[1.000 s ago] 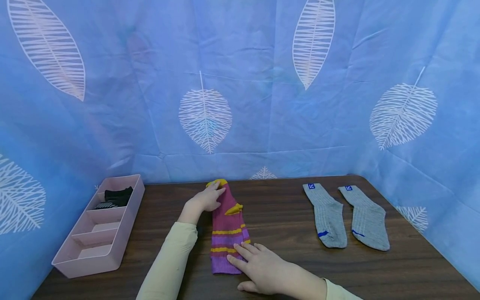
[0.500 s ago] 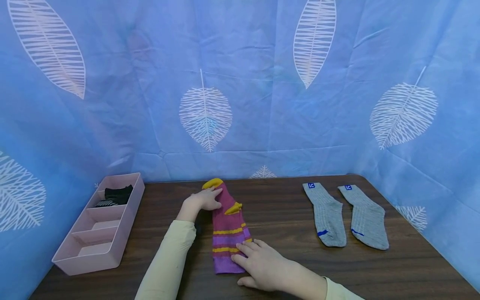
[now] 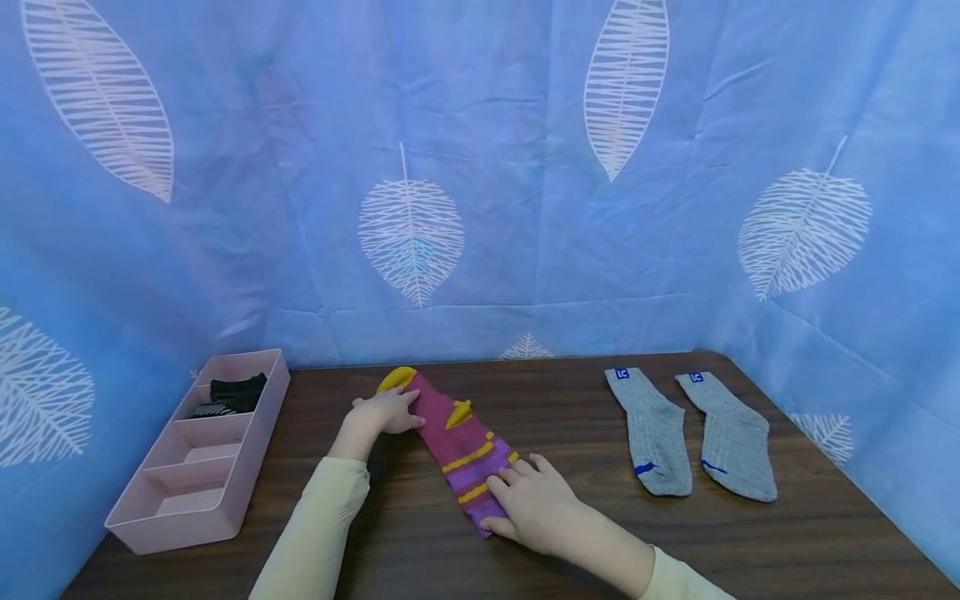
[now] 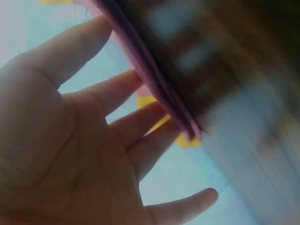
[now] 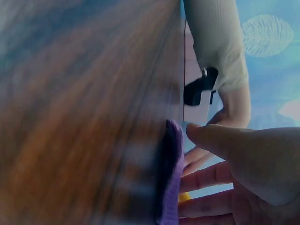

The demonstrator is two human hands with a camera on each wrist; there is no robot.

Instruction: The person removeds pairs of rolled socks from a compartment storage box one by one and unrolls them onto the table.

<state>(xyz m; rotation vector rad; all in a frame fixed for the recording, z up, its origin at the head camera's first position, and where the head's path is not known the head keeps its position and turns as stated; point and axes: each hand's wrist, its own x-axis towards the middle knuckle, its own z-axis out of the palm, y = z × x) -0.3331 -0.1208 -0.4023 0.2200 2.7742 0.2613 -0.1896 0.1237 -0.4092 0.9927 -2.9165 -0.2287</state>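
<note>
A maroon and purple striped sock (image 3: pixel 465 446) with yellow toe and heel lies slantwise on the table, toe to the back left. Its edge looks more than one layer thick in the left wrist view. Near the toe, my left hand (image 3: pixel 386 411) rests on it with fingers stretched and spread. The fingertips touch the maroon fabric (image 4: pixel 140 61). My right hand (image 3: pixel 536 506) lies over the purple cuff end with fingers extended. In the right wrist view the thumb (image 5: pixel 194 133) is beside the cuff edge (image 5: pixel 173 173); part of the cuff is hidden under the hand.
On the left stands a pink divided box (image 3: pixel 258 467), with dark folded socks (image 3: pixel 238 393) in its rear compartment. Two grey socks (image 3: pixel 660 442) lie flat side by side on the right. A blue leaf-patterned curtain (image 3: pixel 510 250) hangs behind the wooden table (image 3: pixel 585 542).
The striped sock has turned from nearly straight to slanted, its toe end swinging left and its cuff end right. My left hand moved left with the toe; my right hand shifted slightly up and right.
</note>
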